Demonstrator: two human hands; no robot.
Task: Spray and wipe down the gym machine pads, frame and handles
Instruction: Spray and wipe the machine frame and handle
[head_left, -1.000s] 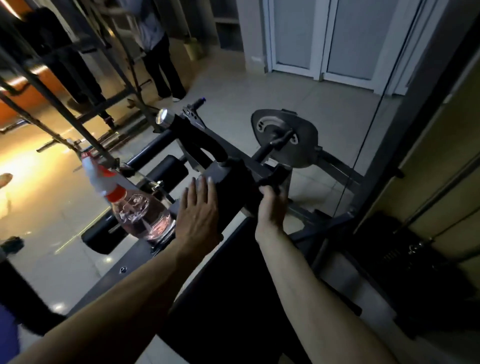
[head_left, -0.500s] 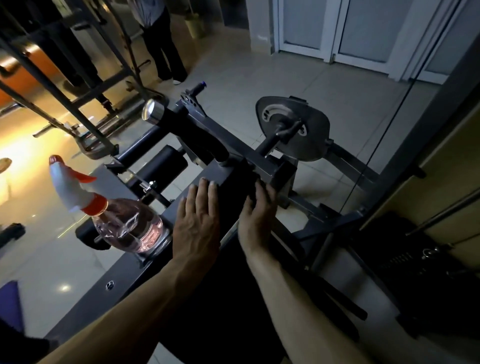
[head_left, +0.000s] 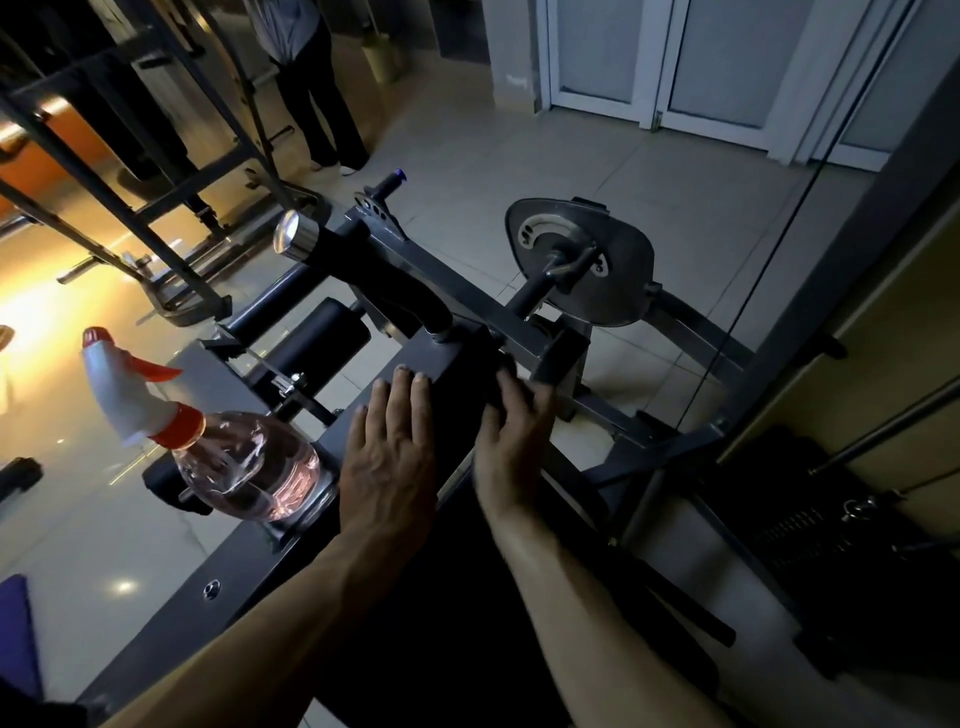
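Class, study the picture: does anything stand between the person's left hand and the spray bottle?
Nothing visible does. The spray bottle stands on the machine frame directly beside the left hand, which lies flat on the dark pad. Only a narrow open gap separates hand and bottle.

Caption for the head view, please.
Left hand and right hand rest on the dark pad; spray bottle stands on the frame beside them.

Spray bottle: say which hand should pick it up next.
Left. The left hand lies flat on the machine, right beside the spray bottle; the right hand sits farther away, beyond the left one.
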